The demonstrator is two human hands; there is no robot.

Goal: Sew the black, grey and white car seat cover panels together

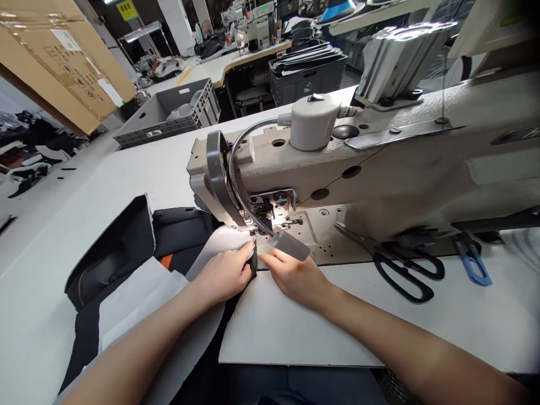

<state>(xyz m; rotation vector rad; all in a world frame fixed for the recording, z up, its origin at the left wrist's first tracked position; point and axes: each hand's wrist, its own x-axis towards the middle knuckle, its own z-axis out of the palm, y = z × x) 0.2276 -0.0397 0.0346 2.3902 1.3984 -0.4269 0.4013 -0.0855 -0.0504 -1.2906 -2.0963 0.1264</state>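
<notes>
My left hand (225, 273) is closed on the edge of a light grey mesh fabric piece (217, 246), just in front of the sewing machine's (270, 169) needle area. Black fabric (181, 225) lies under and beyond the mesh, with an orange tab (167, 261) and a white sheet (130, 298) on it. My right hand (297, 278) rests at the front of the needle plate with its fingers curled together. Its fingertips are close to the fabric's right edge; the lamp head (290, 243) partly covers them, so any hold is hidden.
Black-handled scissors (403, 275) and a blue thread snipper (472, 261) lie right of my right hand. A grey crate (169, 112) stands behind the machine, a cardboard box (67, 62) at upper left. The machine's arm spans the right side above the white table (304, 332).
</notes>
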